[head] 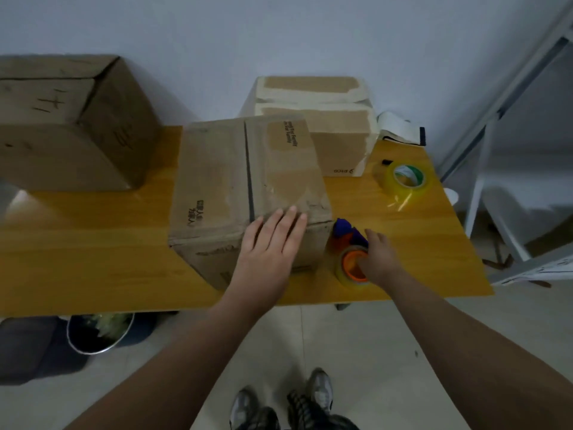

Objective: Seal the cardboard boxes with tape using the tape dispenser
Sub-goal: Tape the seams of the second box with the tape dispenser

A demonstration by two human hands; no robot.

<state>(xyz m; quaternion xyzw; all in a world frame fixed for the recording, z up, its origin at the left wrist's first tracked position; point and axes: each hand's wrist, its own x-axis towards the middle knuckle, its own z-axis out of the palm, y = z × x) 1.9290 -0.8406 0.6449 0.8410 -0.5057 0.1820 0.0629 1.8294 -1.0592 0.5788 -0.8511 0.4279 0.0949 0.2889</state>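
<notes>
A brown cardboard box (235, 181) stands in the middle of the yellow wooden table (93, 249), its top flaps meeting along a dark centre seam. My left hand (269, 246) lies flat with fingers spread on the box's near right corner. Just right of the box lies the tape dispenser (348, 246), orange and purple with a clear tape roll. My right hand (376, 256) is curled over the dispenser and rests on it. Whether the fingers grip it is hidden.
A large cardboard box (68, 119) stands at the back left. A taped box (322, 119) sits at the back by the wall. A spare clear tape roll (404, 178) lies at the right. White shelving (508, 125) stands right of the table; a bin (99, 330) sits underneath.
</notes>
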